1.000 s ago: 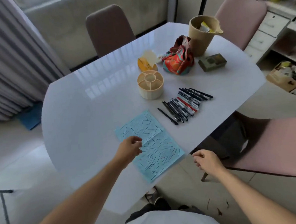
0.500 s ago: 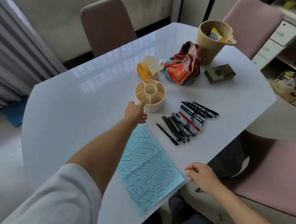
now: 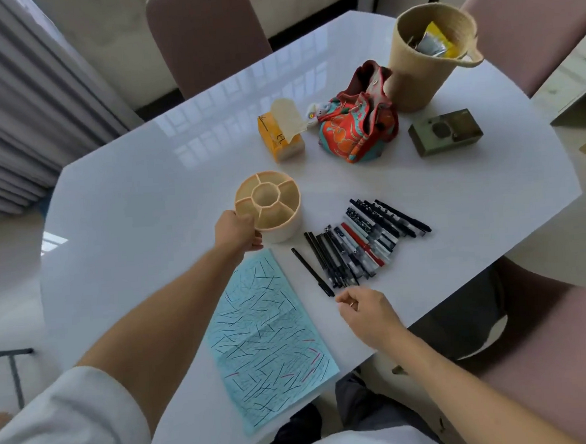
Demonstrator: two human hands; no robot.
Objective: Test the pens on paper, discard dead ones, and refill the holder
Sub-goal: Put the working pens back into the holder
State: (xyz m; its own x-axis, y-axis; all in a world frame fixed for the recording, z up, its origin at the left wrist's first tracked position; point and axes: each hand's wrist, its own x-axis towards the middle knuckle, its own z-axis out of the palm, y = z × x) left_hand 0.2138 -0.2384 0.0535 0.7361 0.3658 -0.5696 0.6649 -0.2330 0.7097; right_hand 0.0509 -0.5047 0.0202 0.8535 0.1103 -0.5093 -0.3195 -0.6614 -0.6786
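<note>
A round beige pen holder [image 3: 277, 205] with several empty compartments stands mid-table. My left hand [image 3: 237, 232] grips its near-left rim and wall. To its right lie several pens [image 3: 365, 241] in a row, mostly black, one red. One black pen [image 3: 311, 271] lies apart at the row's left. My right hand [image 3: 365, 308] hovers just below that pen's tip, fingers loosely curled, holding nothing. A light blue paper [image 3: 268, 340] covered in scribbled test strokes lies near the table's front edge, between my arms.
At the back of the white table [image 3: 129, 204] stand an orange tissue pack [image 3: 281, 136], a red patterned pouch [image 3: 359, 128], a woven basket [image 3: 426, 62] with wrappers inside and a small green box [image 3: 445, 131]. Chairs surround the table.
My left hand left the paper, reached forward and took hold of the holder's rim. My right hand came up from the table edge toward the single black pen.
</note>
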